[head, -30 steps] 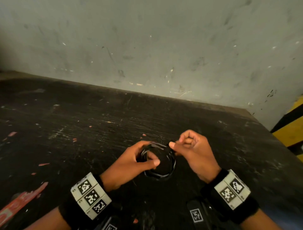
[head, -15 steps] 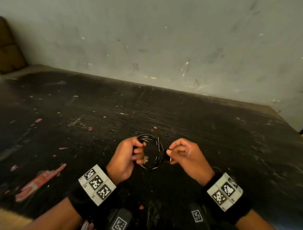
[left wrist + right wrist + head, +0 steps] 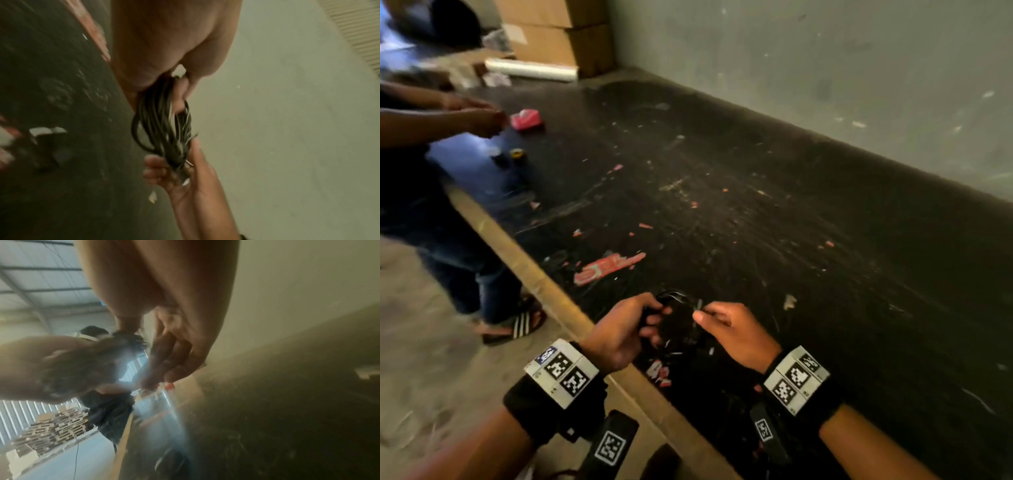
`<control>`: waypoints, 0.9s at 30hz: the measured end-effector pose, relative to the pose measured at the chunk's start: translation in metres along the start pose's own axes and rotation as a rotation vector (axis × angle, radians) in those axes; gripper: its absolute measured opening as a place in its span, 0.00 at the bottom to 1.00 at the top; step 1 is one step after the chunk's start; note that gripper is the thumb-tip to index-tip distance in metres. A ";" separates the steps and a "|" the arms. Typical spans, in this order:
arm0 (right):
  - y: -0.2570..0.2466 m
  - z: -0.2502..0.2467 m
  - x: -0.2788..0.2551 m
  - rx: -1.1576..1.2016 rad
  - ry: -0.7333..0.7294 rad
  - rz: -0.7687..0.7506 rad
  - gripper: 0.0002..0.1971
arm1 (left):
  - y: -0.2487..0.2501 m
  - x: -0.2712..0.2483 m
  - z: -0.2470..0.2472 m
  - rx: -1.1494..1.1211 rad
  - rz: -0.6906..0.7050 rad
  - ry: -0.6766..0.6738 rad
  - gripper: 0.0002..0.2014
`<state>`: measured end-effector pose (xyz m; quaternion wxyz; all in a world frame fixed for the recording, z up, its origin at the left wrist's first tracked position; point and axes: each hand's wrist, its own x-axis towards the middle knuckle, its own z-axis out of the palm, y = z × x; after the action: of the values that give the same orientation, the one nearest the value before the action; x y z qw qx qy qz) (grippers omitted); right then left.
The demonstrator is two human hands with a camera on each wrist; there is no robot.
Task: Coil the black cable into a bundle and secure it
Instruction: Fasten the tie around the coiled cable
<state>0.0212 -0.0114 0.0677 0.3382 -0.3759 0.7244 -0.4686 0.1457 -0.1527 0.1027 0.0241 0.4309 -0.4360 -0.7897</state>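
Note:
The black cable [image 3: 677, 317] is coiled into a small bundle of several loops, held just above the dark table [image 3: 791, 240] near its front edge. My left hand [image 3: 654, 322] grips the left side of the coil with curled fingers. My right hand [image 3: 702, 317] pinches the coil's right side between thumb and fingers. In the left wrist view the cable [image 3: 162, 129] hangs as a narrow bunch from my left fingers [image 3: 180, 92] down into my right hand [image 3: 180, 168]. The right wrist view is blurred; my right fingers [image 3: 170, 356] show there curled.
Another person [image 3: 421, 144] stands at the table's left end, working with both hands. A red packet [image 3: 527, 119] and small objects [image 3: 508, 156] lie near them. Cardboard boxes [image 3: 558, 31] and a roll of clear film [image 3: 530, 70] sit at the far corner. The wooden table edge [image 3: 534, 274] runs diagonally.
The head view has swung left, bringing the other person and boxes into sight. Both hands kept hold of the coil, and it now sits nearer the table's front edge.

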 end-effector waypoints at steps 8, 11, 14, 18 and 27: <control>0.037 0.037 0.032 -0.681 -0.191 0.013 0.15 | -0.005 0.014 -0.070 0.022 0.103 0.282 0.13; 0.039 0.046 0.039 -0.780 -0.205 0.045 0.15 | -0.006 0.029 -0.077 0.251 0.174 0.266 0.15; 0.039 0.051 0.040 -0.907 -0.230 0.047 0.15 | -0.004 0.045 -0.075 0.482 0.239 0.205 0.12; 0.037 0.057 0.035 -0.988 -0.207 0.025 0.11 | 0.006 0.064 -0.058 0.673 0.208 -0.036 0.10; 0.008 0.002 -0.002 -0.503 0.391 0.134 0.05 | 0.003 0.090 0.025 0.914 0.452 -0.650 0.14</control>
<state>0.0224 -0.0079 0.0597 0.1194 -0.3023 0.8917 -0.3151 0.0707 -0.1748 0.0516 -0.1307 0.0312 -0.7969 -0.5890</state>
